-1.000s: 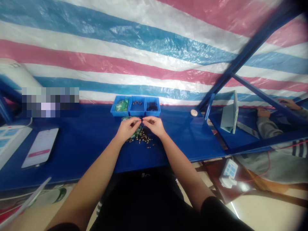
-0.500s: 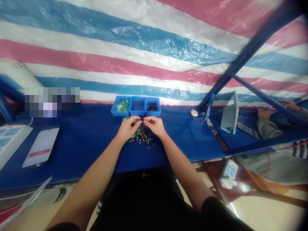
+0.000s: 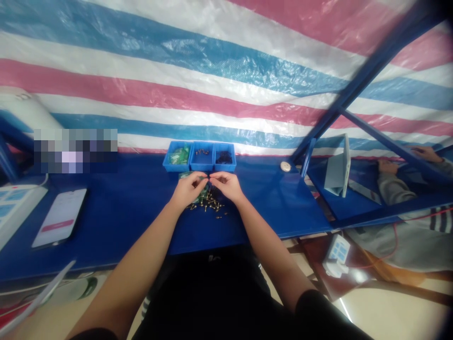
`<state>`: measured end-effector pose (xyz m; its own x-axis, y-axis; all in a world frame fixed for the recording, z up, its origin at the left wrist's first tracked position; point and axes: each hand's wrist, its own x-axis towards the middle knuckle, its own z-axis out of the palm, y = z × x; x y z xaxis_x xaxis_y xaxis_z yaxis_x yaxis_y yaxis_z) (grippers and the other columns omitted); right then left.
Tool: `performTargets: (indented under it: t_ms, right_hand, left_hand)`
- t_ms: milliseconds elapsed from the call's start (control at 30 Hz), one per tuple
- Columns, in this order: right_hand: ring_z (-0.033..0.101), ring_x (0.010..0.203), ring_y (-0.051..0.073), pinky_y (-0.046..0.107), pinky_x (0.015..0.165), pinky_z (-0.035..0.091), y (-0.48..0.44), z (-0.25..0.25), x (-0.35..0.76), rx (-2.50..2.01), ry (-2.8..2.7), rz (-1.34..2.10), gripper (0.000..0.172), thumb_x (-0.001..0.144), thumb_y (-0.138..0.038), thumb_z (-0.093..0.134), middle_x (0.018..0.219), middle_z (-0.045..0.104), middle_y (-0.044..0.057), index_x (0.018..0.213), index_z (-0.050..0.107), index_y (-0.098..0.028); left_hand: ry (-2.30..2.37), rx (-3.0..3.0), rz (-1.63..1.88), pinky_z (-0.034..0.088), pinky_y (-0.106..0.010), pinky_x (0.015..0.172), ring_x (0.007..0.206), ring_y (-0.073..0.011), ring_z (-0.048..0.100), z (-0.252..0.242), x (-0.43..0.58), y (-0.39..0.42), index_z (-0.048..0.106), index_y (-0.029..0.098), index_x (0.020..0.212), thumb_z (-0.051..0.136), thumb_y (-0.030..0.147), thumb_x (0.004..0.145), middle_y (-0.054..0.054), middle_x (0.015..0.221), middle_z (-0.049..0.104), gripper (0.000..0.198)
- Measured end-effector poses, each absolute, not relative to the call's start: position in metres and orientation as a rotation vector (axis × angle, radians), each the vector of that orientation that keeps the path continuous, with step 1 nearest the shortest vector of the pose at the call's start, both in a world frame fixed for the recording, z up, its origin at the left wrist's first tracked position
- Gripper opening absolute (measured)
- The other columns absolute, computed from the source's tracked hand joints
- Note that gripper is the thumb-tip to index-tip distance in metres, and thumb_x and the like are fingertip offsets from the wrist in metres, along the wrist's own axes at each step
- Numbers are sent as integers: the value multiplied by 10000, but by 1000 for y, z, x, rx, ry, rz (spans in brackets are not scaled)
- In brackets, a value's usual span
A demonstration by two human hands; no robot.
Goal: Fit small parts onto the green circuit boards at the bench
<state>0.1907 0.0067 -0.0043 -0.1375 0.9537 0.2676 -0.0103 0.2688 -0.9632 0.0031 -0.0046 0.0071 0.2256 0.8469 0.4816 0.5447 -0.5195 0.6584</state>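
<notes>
My left hand (image 3: 189,189) and my right hand (image 3: 227,185) meet almost fingertip to fingertip above the blue table. Each is closed in a pinch, on something too small to make out. Beneath them lies a loose pile of small brass-coloured metal parts (image 3: 208,204), with green pieces (image 3: 202,195) and dark bits among them. Just beyond my fingers stand three joined blue bins: the left bin (image 3: 173,167) holds green pieces in clear plastic, the middle bin (image 3: 201,163) a few small metal parts, the right bin (image 3: 225,167) small black parts.
A phone (image 3: 60,217) lies on the table (image 3: 120,212) at the left, beside a white box. A round beige object (image 3: 285,166) sits at the right. Past the blue frame (image 3: 339,113) are a propped tablet (image 3: 339,170) and another person's hands and grey sleeve (image 3: 396,186).
My hands hold nearly the same place, the fingertips shifting only slightly. The pile and bins look unchanged.
</notes>
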Motion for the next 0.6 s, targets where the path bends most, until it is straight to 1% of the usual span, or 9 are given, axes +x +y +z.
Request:
performTargets:
  t_ms: [233,333,400,467,533,600]
  right_hand:
    - [686,738,168,297,720,563,7,-7,190,-980,-1486,1061,312,742,-443,738,887,755,53,929,751,-193]
    - [686,735,172,300,722,566,6,-6,190,-1028,-1499,988,277,757,-419,725,870,754,47,917,749,-195]
    - [688,757,180,310,749,568,6,-5,192,-1085,-1478,836,243,781,-402,701,877,751,44,918,750,-206]
    - [687,797,192,326,803,564,11,-3,196,-1136,-1435,635,229,814,-396,665,912,746,51,929,754,-219]
    - [684,840,205,345,861,555,19,-1,200,-1167,-1394,496,253,841,-401,632,973,741,64,973,755,-222]
    - [687,875,213,358,876,557,28,0,205,-1184,-1374,478,323,847,-403,625,1063,730,75,1087,733,-215]
  left_hand:
    - [1350,2185,1129,453,-238,624,613,-139,612,9,3,-4,688,200,903,496,465,945,0,681,675,330]
    - [1374,2159,1143,464,-239,649,632,-143,628,11,2,-5,693,200,965,462,454,962,-5,703,689,343]
    - [1402,2139,1162,472,-240,666,647,-145,638,11,2,-6,693,206,1011,464,446,962,-7,731,699,335]
    - [1421,2140,1163,475,-241,672,656,-147,644,9,2,-5,697,213,1010,488,442,951,-6,747,706,315]
    - [1419,2162,1160,476,-246,669,662,-153,648,8,2,-4,702,214,989,506,440,942,-10,760,712,303]
    - [1412,2181,1167,476,-249,666,669,-158,651,7,2,-4,706,214,979,514,439,938,-15,780,720,298]
